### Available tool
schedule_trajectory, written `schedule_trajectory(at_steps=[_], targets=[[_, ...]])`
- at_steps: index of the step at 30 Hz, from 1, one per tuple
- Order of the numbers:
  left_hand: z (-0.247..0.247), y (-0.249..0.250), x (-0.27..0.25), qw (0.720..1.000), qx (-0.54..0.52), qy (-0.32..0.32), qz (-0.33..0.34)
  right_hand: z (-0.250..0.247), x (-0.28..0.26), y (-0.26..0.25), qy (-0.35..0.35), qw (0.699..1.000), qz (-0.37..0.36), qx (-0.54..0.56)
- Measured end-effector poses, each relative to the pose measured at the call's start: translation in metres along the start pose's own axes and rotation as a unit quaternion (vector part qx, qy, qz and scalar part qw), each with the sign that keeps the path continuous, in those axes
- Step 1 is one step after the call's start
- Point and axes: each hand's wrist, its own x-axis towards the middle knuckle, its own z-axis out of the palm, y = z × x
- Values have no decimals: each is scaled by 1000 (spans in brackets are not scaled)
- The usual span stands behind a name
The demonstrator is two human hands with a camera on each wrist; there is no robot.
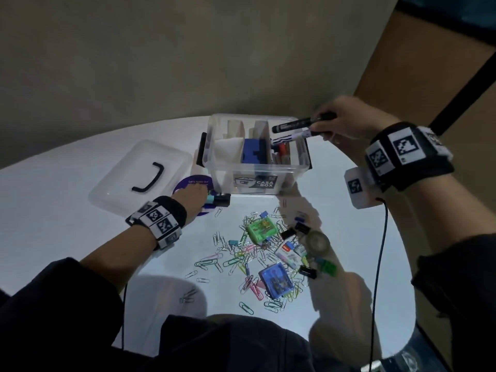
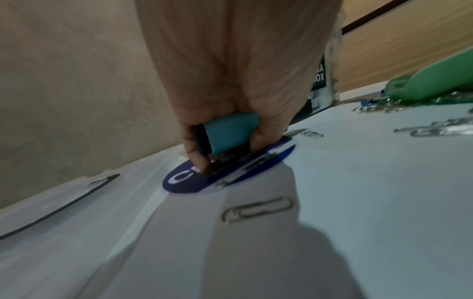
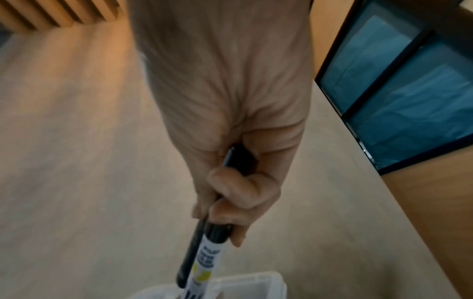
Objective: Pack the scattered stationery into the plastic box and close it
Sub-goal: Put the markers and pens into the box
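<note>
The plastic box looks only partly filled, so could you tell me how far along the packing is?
Partly done. The plastic box already holds a blue block and some pens. In hand: the right hand holds two markers over the box, and the left hand grips a teal highlighter on the table. Left: the paper clips, binder clips, small cases and tape roll; the lid lies beside the box, not yet on.

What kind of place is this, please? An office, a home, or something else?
Probably an office or meeting room, though not certain: a round white table strewn with paper clips, a wood-panelled wall, and a dark-framed glass panel.
</note>
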Motion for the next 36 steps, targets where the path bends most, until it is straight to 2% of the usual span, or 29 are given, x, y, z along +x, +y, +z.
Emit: schedule_trajectory(at_steps=[3, 6, 11, 13, 17, 18, 20, 21, 23, 24, 26, 29, 32, 34, 36], targets=[[-4, -2, -12, 1000, 2, -1, 7, 4, 17, 4, -18, 998, 36, -53], [-25, 6, -34, 996, -88, -7, -4, 11, 28, 1, -47, 995, 42, -73], [-78, 8, -62, 959, -266, 95, 34, 4, 49, -13, -68, 994, 20, -79], [-95, 16, -63, 916, -373, 147, 32, 5, 61, -18, -79, 994, 39, -67], [-124, 61, -42, 790, -583, 188, 24, 30, 83, -28, -110, 986, 93, -89], [-126, 73, -34, 770, -611, 184, 15, 37, 86, -27, -99, 987, 106, -75], [-129, 92, -16, 748, -644, 161, 7, 45, 88, -20, -29, 992, 118, -14], [-128, 101, -8, 750, -643, 151, 15, 46, 86, -14, 21, 992, 122, 38], [-129, 116, 6, 777, -609, 151, 46, 43, 77, 1, 114, 972, 130, 159], [-129, 123, 14, 796, -582, 158, 58, 39, 68, 10, 147, 961, 133, 192], [-128, 136, 29, 826, -536, 166, 54, 35, 51, 33, 184, 955, 138, 187], [-126, 154, 57, 876, -465, 129, 15, 31, 23, 67, 193, 960, 152, 132], [-130, 170, 72, 947, -320, 28, -16, 38, -2, 83, 159, 970, 162, 84], [-133, 178, 71, 970, -241, -28, -3, 46, -15, 84, 141, 976, 152, 61], [-135, 183, 66, 977, -207, -45, 11, 56, -25, 82, 112, 983, 134, 50]])
